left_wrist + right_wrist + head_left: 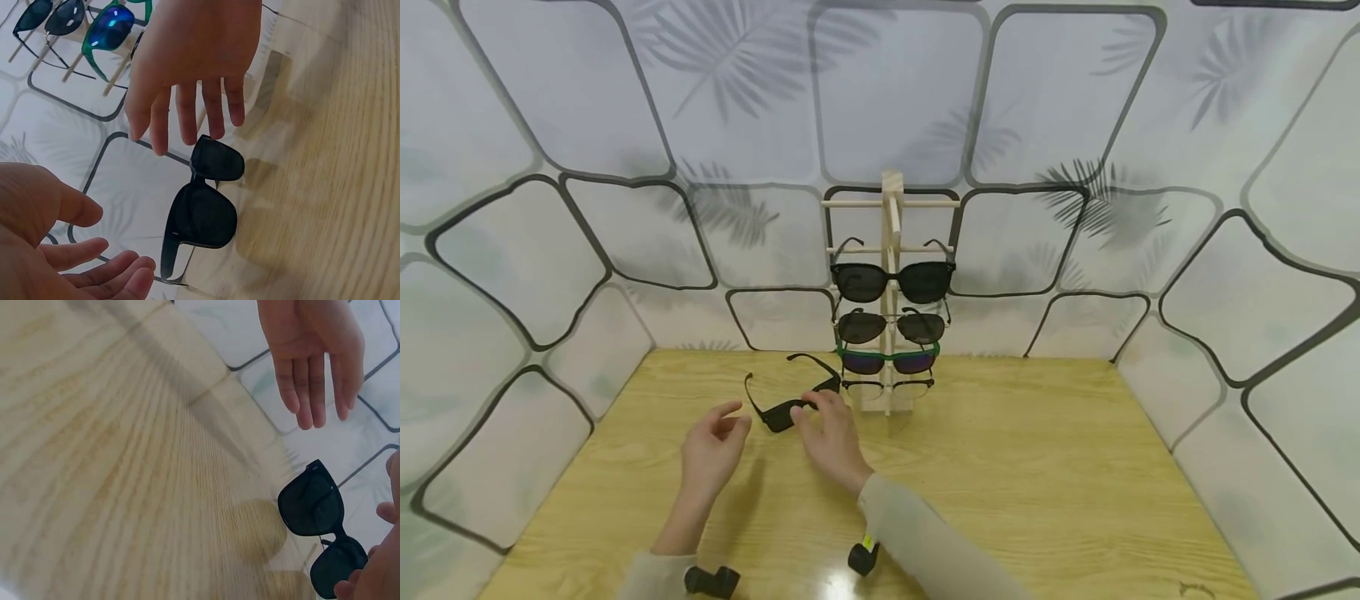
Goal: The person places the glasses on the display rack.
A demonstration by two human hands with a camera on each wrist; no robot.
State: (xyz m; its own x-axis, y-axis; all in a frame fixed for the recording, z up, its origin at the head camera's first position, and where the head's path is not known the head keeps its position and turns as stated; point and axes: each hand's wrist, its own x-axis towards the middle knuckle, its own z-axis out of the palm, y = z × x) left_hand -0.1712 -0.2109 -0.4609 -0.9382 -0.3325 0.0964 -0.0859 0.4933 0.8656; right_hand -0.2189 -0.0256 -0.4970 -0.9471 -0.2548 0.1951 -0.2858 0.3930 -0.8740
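Note:
Black sunglasses (781, 415) with dark lenses stand on the table with their temples unfolded, pointing back. My right hand (835, 437) reaches over their right side, its fingertips right at the frame and covering part of it. In the left wrist view the fingers of that right hand (194, 69) hang nearly straight, just above one lens of the sunglasses (203, 215). My left hand (713, 450) stays apart on the left, holding nothing. Seen from the right wrist, the left hand (312, 350) has loosely extended fingers, above the sunglasses (310, 503).
Right behind my right hand stands a wooden rack (891, 187) bearing several glasses: black sunglasses (861, 283) on top, dark aviators (861, 327), a green-framed pair (862, 362) and clear-lensed glasses (865, 390). Patterned cloth walls (760, 250) enclose the wooden table (1037, 483).

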